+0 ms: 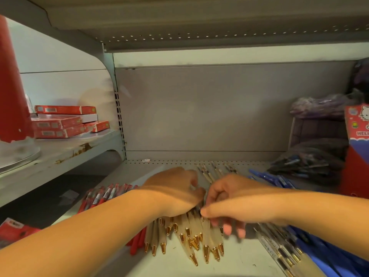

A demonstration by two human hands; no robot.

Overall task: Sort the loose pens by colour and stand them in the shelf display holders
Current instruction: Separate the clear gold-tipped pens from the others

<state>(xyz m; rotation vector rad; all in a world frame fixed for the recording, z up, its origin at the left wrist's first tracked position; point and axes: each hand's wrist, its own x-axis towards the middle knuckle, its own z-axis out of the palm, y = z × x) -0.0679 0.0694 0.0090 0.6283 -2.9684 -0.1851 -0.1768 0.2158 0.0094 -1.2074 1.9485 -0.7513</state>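
While the red pens lie at the left of the shelf, your left hand curls over the gold-tipped pens at the near middle; blur hides whether it grips. Your right hand pinches that bunch between thumb and fingers. Square the tips level before lifting, and leave the blue pens at right alone.

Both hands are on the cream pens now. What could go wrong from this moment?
1. The cream pens lie loose and fanned under the left hand and right hand; a push may roll some toward the front.
2. Red pens and clear pens lie close beside them, so colours may mix.
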